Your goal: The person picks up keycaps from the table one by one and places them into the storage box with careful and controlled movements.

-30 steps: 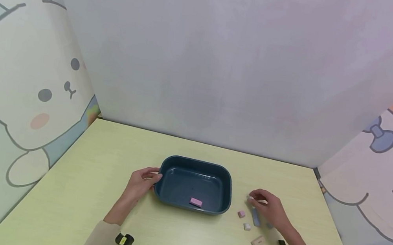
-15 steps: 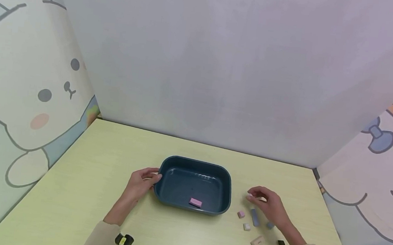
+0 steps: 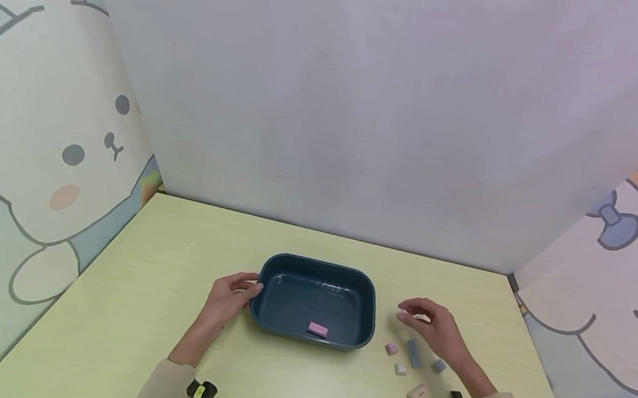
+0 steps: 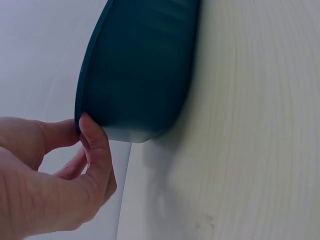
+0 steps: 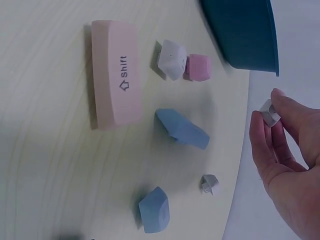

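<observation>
A dark teal plastic basin [image 3: 318, 269] stands on the table, a long pink keycap [image 3: 317, 329] lying inside it. My left hand [image 3: 230, 299] pinches the basin's left rim between thumb and fingers; the left wrist view shows the grip on the basin wall [image 4: 135, 70]. Beyond the basin's right side, my right hand [image 3: 437, 331] holds a small white keycap [image 5: 270, 113] between thumb and fingertips, raised over the table. Below it lie a long blue keycap [image 3: 414, 353], a smaller blue keycap [image 3: 439, 365], a pink keycap [image 3: 391, 349] and a white keycap [image 3: 400, 369].
A pale pink Shift keycap [image 5: 117, 75] and a black keycap [image 3: 457, 397] lie nearer the front right. Another small whitish keycap [image 5: 210, 184] shows in the right wrist view. A pale curtain-like wall [image 3: 337, 130] rises behind the table [image 3: 189, 231], with cartoon panels at both sides.
My right hand has lifted and drifted left toward the basin with the white keycap, uncovering more of the blue keycaps. The left hand and basin have stayed put.
</observation>
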`<state>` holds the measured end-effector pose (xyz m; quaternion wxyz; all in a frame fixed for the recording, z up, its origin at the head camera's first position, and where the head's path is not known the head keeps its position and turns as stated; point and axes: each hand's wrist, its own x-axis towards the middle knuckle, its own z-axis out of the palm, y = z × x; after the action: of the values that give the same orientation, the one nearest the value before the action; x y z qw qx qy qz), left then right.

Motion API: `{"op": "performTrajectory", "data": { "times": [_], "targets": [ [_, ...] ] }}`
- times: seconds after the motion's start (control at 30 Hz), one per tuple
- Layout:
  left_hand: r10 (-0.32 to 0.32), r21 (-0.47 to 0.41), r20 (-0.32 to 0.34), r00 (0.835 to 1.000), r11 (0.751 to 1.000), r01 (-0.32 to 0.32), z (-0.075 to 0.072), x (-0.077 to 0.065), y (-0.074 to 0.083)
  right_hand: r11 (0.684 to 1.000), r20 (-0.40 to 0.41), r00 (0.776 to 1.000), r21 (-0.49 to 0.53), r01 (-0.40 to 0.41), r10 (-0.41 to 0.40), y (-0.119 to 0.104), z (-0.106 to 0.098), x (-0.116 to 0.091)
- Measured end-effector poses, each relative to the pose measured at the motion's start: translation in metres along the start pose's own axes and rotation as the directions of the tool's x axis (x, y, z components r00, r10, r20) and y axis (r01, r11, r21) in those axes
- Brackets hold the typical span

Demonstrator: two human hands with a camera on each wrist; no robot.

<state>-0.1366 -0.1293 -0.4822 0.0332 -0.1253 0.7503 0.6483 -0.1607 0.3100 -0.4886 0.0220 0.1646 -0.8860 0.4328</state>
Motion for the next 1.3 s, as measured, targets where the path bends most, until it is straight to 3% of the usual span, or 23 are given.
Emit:
{"op": "performTrajectory", "data": {
  "times": [0.73, 0.93, 1.3],
  "targets": [
    [-0.002, -0.005, 0.003, 1.0, 1.0, 0.002, 0.001, 0.001, -0.001, 1.0, 0.019, 0.999, 0.017, 0.025, -0.026, -0.029, 0.001, 0.019],
    [0.0, -0.003, 0.006, 1.0, 1.0, 0.0, 0.0, 0.002, -0.001, 0.997, 0.041, 0.999, 0.068, 0.023, -0.026, -0.036, 0.005, 0.027],
    [0.007, 0.001, 0.002, 1.0, 1.0, -0.007, 0.0, 0.001, -0.002, 0.998, 0.085, 0.996, 0.058, 0.026, -0.03, -0.046, 0.01, 0.04]
  ]
}}
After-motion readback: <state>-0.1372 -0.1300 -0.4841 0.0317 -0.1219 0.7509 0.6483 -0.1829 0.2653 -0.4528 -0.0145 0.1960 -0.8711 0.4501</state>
